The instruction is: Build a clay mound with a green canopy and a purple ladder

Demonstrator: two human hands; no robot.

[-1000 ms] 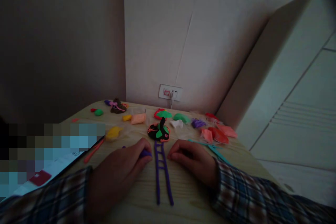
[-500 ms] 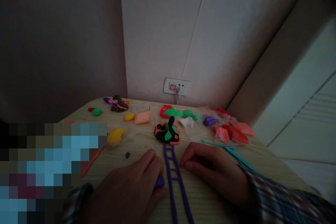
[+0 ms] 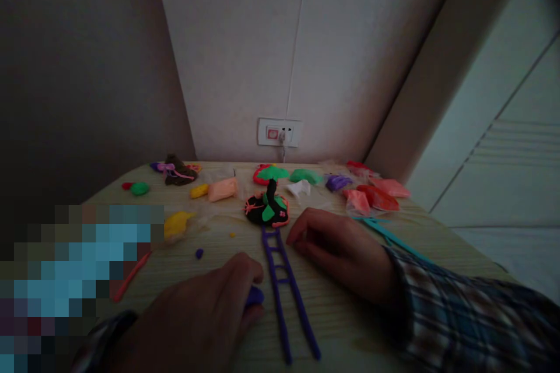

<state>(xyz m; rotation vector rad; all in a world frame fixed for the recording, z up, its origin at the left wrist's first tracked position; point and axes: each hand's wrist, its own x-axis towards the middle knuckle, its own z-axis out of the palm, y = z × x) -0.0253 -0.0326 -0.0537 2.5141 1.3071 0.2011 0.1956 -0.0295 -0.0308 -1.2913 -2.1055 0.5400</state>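
Observation:
My left hand is closed around a lump of purple clay, which shows between thumb and fingers. Just right of it, a purple clay ladder lies flat on the table, with several rungs at its far end and bare rails nearer me. My right hand rests beside the right rail, fingers curled and fingertips together; whether anything is between them is hidden. At the ladder's far end sits a black clay piece with green leaves, orange trim and a green canopy on a black stem.
A small purple clay ball and yellow clay lie left. Bagged clay, including red and purple, is at the back right. A teal strip passes behind my right wrist. A brown clay figure stands back left.
The view has shifted, so the table things appear further left and higher. My right fingertips have moved a little along the ladder towards its far end. My left hand still holds the purple clay.

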